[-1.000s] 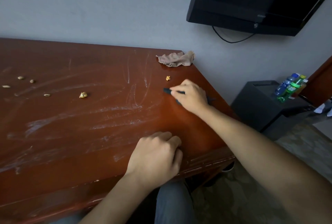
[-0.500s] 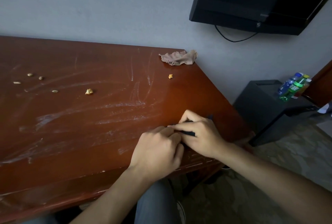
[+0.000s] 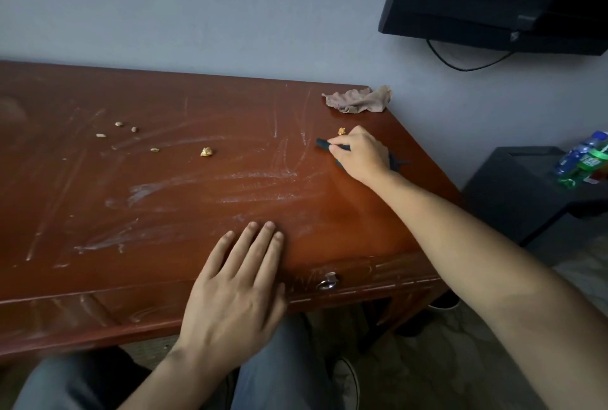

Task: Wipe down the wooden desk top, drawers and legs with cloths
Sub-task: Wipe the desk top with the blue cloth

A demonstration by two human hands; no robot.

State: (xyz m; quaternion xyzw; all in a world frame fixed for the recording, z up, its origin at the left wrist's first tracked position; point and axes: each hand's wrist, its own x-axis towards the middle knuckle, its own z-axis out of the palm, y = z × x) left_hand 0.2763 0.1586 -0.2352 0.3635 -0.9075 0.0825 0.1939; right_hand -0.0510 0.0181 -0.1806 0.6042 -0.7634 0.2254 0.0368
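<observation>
1. The wooden desk top carries white smears and scattered crumbs.
2. The left hand rests flat, fingers straight, at the near edge.
3. The right hand grips a dark cloth, pressed down near the far right corner.
4. The nearest crumb lies just beyond the right hand; the smears extend leftward.

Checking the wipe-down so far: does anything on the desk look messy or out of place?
Yes. Yellowish crumbs lie scattered on the desk top, whitish smears streak its middle, and a crumpled beige cloth sits unused at the far right corner.
</observation>
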